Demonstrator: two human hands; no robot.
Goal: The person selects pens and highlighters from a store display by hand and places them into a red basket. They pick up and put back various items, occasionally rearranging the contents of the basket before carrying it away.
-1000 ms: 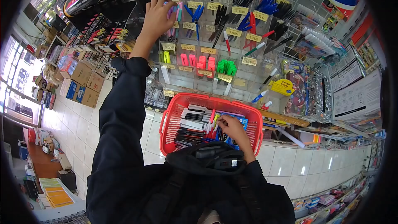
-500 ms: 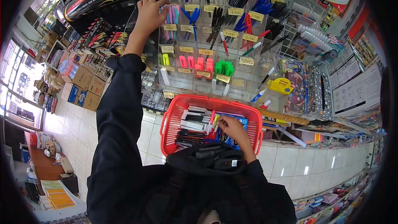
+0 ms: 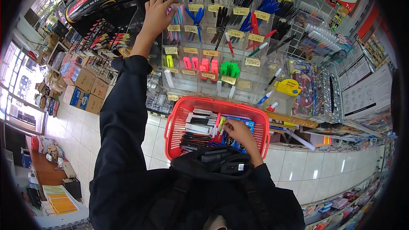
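Observation:
My left hand (image 3: 156, 16) is raised to the upper left of the clear pen rack (image 3: 251, 86), at a compartment of pastel pens (image 3: 176, 19). Its fingers are bent in over the pen tops, and whatever they grip is hidden. My right hand (image 3: 238, 130) reaches into a red basket (image 3: 263, 117). There its fingertips pinch at a yellow-green highlighter (image 3: 221, 122). A pink highlighter (image 3: 218, 118) is just left of that one. White and black pens (image 3: 200, 121) and dark pens (image 3: 194, 139) fill the basket's left side, and a blue package (image 3: 250, 125) shows on the right.
Pink highlighters (image 3: 191, 63), green highlighters (image 3: 230, 69) and blue pens (image 3: 267, 5) stand in the rack. A large battery-shaped display (image 3: 98, 0) juts out at upper left. Cardboard boxes (image 3: 81, 81) are stacked on the left. A black bag (image 3: 213, 162) hangs at my front.
My left hand has dipped very slightly and its fingers have shifted a little at the pastel pens. The right hand stays at the highlighter in the basket.

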